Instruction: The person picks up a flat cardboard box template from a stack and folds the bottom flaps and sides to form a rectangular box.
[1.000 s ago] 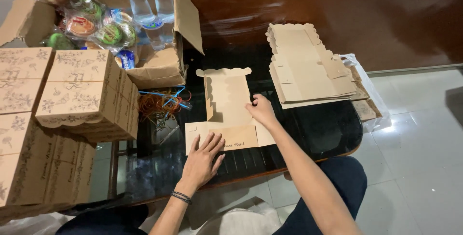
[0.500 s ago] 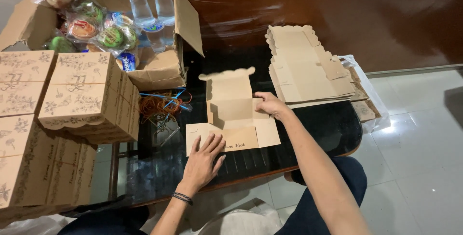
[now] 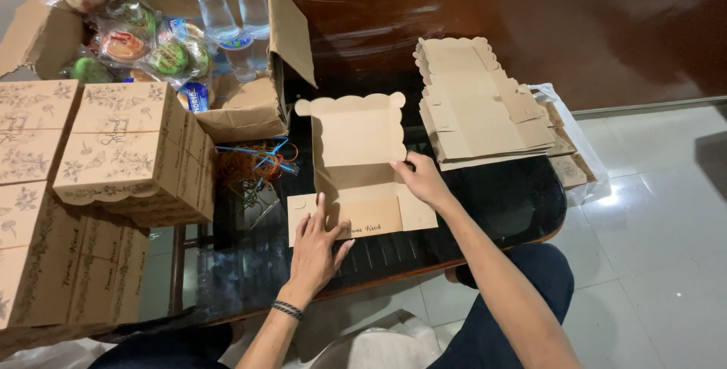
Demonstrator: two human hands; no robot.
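Observation:
A flat brown cardboard box blank (image 3: 356, 138) with a scalloped lid edge lies partly folded on the dark glass table (image 3: 500, 202). My left hand (image 3: 316, 244) presses flat on its near front panel, fingers spread. My right hand (image 3: 421, 178) grips the blank's right side flap between thumb and fingers, at the fold.
A stack of flat box blanks (image 3: 477, 100) lies to the right. Assembled printed boxes (image 3: 129, 149) are piled at left. An open carton (image 3: 250, 111) behind holds water cups and wrapped snacks. Tangled coloured strings (image 3: 254, 161) lie beside the blank. Tiled floor (image 3: 666, 248) at right.
The box blank's panels have been folded up and shifted slightly. My right hand moved from the blank's upper right edge down to the side flap. My left hand stayed pressed on the front panel.

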